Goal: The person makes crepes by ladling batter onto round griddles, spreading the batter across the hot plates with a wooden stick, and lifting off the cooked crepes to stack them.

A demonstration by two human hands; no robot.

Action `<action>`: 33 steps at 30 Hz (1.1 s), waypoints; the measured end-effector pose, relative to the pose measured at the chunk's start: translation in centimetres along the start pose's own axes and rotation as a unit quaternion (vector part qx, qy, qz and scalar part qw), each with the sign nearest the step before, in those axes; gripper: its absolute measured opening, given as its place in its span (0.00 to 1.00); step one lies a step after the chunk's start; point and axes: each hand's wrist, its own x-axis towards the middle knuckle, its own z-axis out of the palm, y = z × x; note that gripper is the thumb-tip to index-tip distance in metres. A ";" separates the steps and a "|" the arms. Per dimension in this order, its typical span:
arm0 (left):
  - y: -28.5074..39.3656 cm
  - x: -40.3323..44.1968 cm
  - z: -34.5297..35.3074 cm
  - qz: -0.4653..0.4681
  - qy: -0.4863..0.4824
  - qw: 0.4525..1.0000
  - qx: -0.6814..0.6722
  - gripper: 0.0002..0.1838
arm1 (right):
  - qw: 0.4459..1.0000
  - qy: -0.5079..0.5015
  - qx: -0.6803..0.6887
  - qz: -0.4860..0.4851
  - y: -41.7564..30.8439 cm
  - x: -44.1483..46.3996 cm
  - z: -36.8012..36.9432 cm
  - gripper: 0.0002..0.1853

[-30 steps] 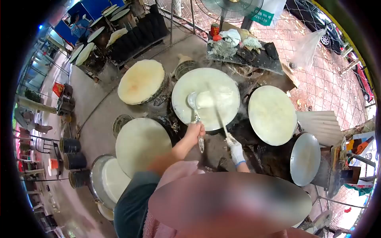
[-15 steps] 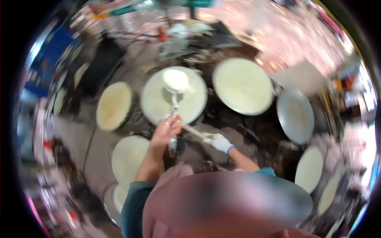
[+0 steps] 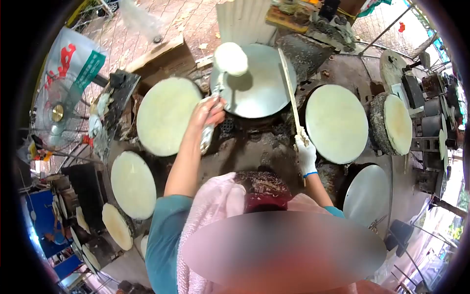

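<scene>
My left hand [image 3: 209, 113], bare, is closed round the handle of a ladle [image 3: 231, 59], whose bowl holds pale batter. The ladle hangs over the left part of a bare grey round griddle [image 3: 259, 88], and its shadow falls on the metal. In a white glove with a blue cuff, my right hand [image 3: 306, 153] grips a long thin stick [image 3: 290, 88]. The stick points up past the right edge of the griddle. Pale batter rounds cover the griddle to the left [image 3: 169, 116] and the one to the right [image 3: 337, 124].
Another batter-covered round [image 3: 133, 185] stands at the lower left and a bare griddle [image 3: 367, 196] at the lower right. A thick-rimmed stove with a pale round [image 3: 397, 124] is at the far right. A fan [image 3: 58, 113] and cluttered board [image 3: 117, 110] are at the left, corrugated sheet [image 3: 245, 22] behind.
The view has swung right, from a batter-covered griddle to the bare grey one. The ladle, earlier down on the batter, is now raised and full. The stick has turned upright, away from the ladle.
</scene>
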 end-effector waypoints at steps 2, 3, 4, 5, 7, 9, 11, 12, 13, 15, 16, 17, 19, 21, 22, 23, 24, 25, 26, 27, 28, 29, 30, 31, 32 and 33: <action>-1.8 6.7 3.3 -0.015 0.015 0.999 0.037 0.16 | 0.997 0.013 -0.038 -0.069 0.0 4.0 -0.5 0.22; -2.7 10.3 4.7 -0.032 0.033 0.998 0.053 0.16 | 0.991 0.036 -0.071 -0.111 -0.9 5.8 0.2 0.23; -4.5 13.5 5.5 -0.030 0.033 0.998 0.032 0.15 | 0.981 0.062 -0.105 -0.152 -1.7 7.6 0.9 0.23; -5.6 15.6 7.0 -0.037 0.057 0.998 0.009 0.14 | 0.978 0.076 -0.114 -0.159 -1.0 9.7 1.9 0.25; -9.5 20.4 7.2 -0.007 0.068 0.998 0.014 0.13 | 0.945 0.013 -0.328 -0.007 -4.7 10.9 2.9 0.29; -11.8 22.7 7.6 0.035 0.140 0.983 0.114 0.14 | 0.885 0.025 -0.465 -0.005 -3.9 11.6 4.0 0.22; -12.0 23.1 6.4 0.064 0.184 0.948 0.252 0.14 | 0.882 0.010 -0.469 0.041 -4.0 11.7 3.2 0.30; -11.4 22.9 5.2 0.076 0.199 0.924 0.318 0.14 | 0.887 0.033 -0.460 0.029 -3.8 11.5 3.0 0.30; -10.9 22.6 3.8 0.086 0.216 0.895 0.381 0.14 | 0.894 0.029 -0.440 0.075 -3.7 11.6 2.9 0.29; -9.5 21.4 0.5 0.289 0.262 0.795 0.465 0.14 | 0.952 0.079 -0.297 0.010 -2.4 11.6 4.4 0.28; -8.0 21.6 -1.3 0.422 0.273 0.714 0.487 0.13 | 0.954 0.046 -0.285 0.084 -2.6 12.2 5.6 0.25; -6.5 21.6 -3.4 0.544 0.280 0.616 0.496 0.11 | 0.977 -0.019 -0.086 0.196 -3.3 12.4 7.4 0.28; -3.6 18.4 -5.8 0.373 0.241 0.801 0.401 0.11 | 0.972 -0.039 0.018 0.230 -3.3 13.3 11.1 0.26; -0.6 14.1 -6.4 0.269 0.214 0.880 0.326 0.11 | 0.952 -0.012 -0.288 0.098 -6.7 12.4 10.9 0.23; -0.8 13.2 -9.0 0.284 0.216 0.859 0.368 0.11 | 0.935 0.014 -0.351 0.047 -7.4 12.3 10.1 0.25; -0.8 12.3 -11.4 0.299 0.214 0.835 0.409 0.11 | 0.956 0.061 -0.274 -0.086 -4.0 13.1 9.1 0.23; -0.3 10.5 -11.5 0.266 0.219 0.862 0.372 0.11 | 0.940 0.060 -0.329 0.059 -7.0 12.7 8.7 0.21; -0.9 9.5 -12.9 0.263 0.223 0.846 0.407 0.11 | 0.968 0.131 -0.215 -0.013 -1.4 13.7 8.2 0.22; -1.6 8.4 -14.1 0.221 0.224 0.865 0.390 0.11 | 0.977 0.072 -0.175 0.103 -2.3 13.2 9.2 0.24; -2.1 7.4 -14.8 0.181 0.222 0.883 0.372 0.11 | 0.967 0.015 -0.130 0.217 -4.2 12.6 10.6 0.25; -2.2 6.6 -14.6 0.154 0.222 0.891 0.365 0.11 | 0.965 -0.008 -0.112 0.237 -5.1 12.4 12.6 0.27; -2.1 5.5 -14.0 0.117 0.225 0.912 0.322 0.10 | 0.968 0.004 -0.072 0.240 -3.3 13.0 14.4 0.23; -1.6 4.6 -13.2 0.081 0.227 0.930 0.278 0.08 | 0.971 -0.019 -0.104 0.215 -4.0 12.9 14.8 0.24; -1.1 4.1 -12.9 0.050 0.225 0.944 0.235 0.07 | 0.972 -0.041 -0.134 0.186 -4.8 12.9 15.1 0.25; -1.4 3.9 -13.2 0.053 0.233 0.944 0.228 0.07 | 0.974 -0.040 -0.192 0.115 -4.8 13.3 13.9 0.25; -1.9 3.6 -13.9 0.055 0.242 0.943 0.221 0.07 | 0.967 -0.039 -0.250 0.044 -4.1 13.8 11.7 0.26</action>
